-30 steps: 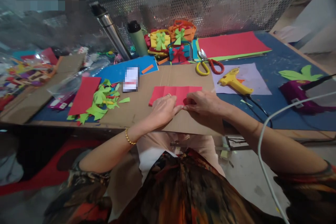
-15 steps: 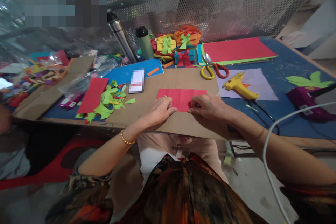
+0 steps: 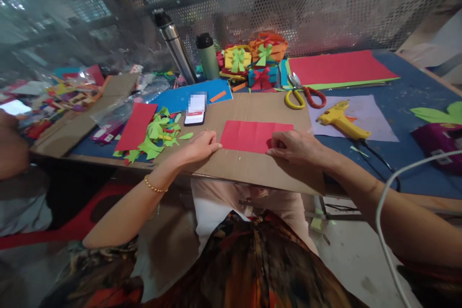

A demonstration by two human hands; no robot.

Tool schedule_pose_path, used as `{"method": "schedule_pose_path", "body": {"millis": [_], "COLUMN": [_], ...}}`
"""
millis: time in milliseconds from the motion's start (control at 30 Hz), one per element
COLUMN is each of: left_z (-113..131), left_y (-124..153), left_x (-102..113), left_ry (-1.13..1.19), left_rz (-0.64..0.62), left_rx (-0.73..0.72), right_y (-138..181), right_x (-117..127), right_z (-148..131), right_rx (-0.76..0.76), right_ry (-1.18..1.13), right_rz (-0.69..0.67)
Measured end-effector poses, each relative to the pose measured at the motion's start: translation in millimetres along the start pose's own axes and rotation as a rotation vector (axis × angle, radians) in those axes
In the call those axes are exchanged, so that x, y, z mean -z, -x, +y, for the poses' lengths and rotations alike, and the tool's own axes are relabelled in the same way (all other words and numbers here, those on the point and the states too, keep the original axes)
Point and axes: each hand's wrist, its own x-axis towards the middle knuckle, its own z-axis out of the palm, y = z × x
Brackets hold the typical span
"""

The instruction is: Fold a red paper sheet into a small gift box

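Note:
A red sheet of paper (image 3: 247,135) with upright crease lines lies on the brown cardboard (image 3: 249,173) in front of me. My left hand (image 3: 202,147) is closed, with thumb and fingertips at the sheet's near left corner. Curled over the near right part of the sheet, my right hand (image 3: 298,147) pinches its edge between thumb and fingers and covers that corner. A phone (image 3: 195,118) lies beyond my left hand, beside a pile of light green paper scraps (image 3: 159,132).
Scissors (image 3: 303,96) and a yellow glue gun (image 3: 344,122) with a cord lie to the right. A pale cable (image 3: 382,211) crosses my right forearm. Behind stand a steel flask (image 3: 176,48), a green bottle (image 3: 208,57) and small paper baskets (image 3: 238,60). Another person's hand (image 3: 12,139) shows at far left.
My left hand has slid left from on top of the red paper to its near left corner, uncovering that side. My right hand stays at the right edge. The view has shifted slightly.

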Motion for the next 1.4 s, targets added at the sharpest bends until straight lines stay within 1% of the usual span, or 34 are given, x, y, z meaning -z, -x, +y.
{"method": "schedule_pose_path", "body": {"millis": [100, 167, 233, 267, 300, 333, 367, 400, 433, 467, 500, 533, 600, 633, 733, 833, 967, 1067, 1167, 1233, 1267, 1333, 1400], "left_z": [-11, -12, -4, 3, 12, 21, 31, 40, 48, 54, 57, 58, 53, 48, 28, 10, -7, -9, 2, 15, 21, 30, 33], "left_y": [2, 7, 14, 17, 20, 22, 24, 25, 25, 26, 27, 28, 31, 33, 38, 42, 50, 55, 55, 50, 47, 37, 28], "left_x": [8, 9, 3, -3, -12, -22, -33, -44, -54, -63, -69, -74, -77, -76, -71, -66, -61, -57, -56, -57, -58, -62, -65], "left_ry": [-0.057, -0.103, -0.154, -0.177, -0.199, -0.195, -0.179, -0.175, -0.176, -0.179, -0.179, -0.175, -0.172, -0.172, -0.200, -0.280, -0.386, -0.430, -0.428, -0.382, -0.346, -0.278, -0.206], "left_rz": [0.005, 0.048, 0.181, 0.278, 0.416, 0.484, 0.501, 0.466, 0.423, 0.365, 0.302, 0.250, 0.196, 0.191, 0.230, 0.288, 0.363, 0.431, 0.508, 0.545, 0.532, 0.407, 0.253], "left_rx": [0.028, 0.043, 0.028, 0.003, -0.099, -0.264, -0.436, -0.608, -0.735, -0.797, -0.806, -0.785, -0.728, -0.706, -0.647, -0.574, -0.496, -0.424, -0.374, -0.416, -0.480, -0.620, -0.668], "right_y": [0, -1, -1, 0, 0, 0, 0, 1, 1, 2, 2, 3, 3, 3, 2, 2, 3, 4, 4, 3, 2, 3, 5], "right_x": [-1, 0, 1, 2, 3, 4, 4, 4, 4, 4, 3, 3, 1, 0, -4, -6, -8, -7, -3, -1, 0, -2, -7], "right_z": [0, 0, -1, -2, -3, -3, -3, -3, -4, -3, -3, -3, -2, -2, -2, -2, 1, 1, -2, -4, -4, -3, -2], "right_rx": [-0.009, -0.019, -0.017, -0.011, -0.003, 0.005, 0.013, 0.018, 0.018, 0.015, 0.010, 0.009, 0.021, 0.035, 0.063, 0.056, 0.061, 0.038, 0.031, 0.037, 0.039, 0.046, 0.067], "right_ry": [-0.003, -0.001, 0.008, 0.013, 0.017, 0.018, 0.018, 0.015, 0.011, 0.008, 0.007, 0.006, 0.004, 0.000, -0.018, -0.025, -0.027, -0.017, -0.014, -0.020, -0.021, -0.013, -0.002], "right_rz": [-0.007, -0.019, -0.029, -0.033, -0.037, -0.037, -0.032, -0.026, -0.022, -0.018, -0.016, -0.013, 0.006, 0.025, 0.058, 0.056, 0.070, 0.040, 0.024, 0.026, 0.028, 0.035, 0.056]}}
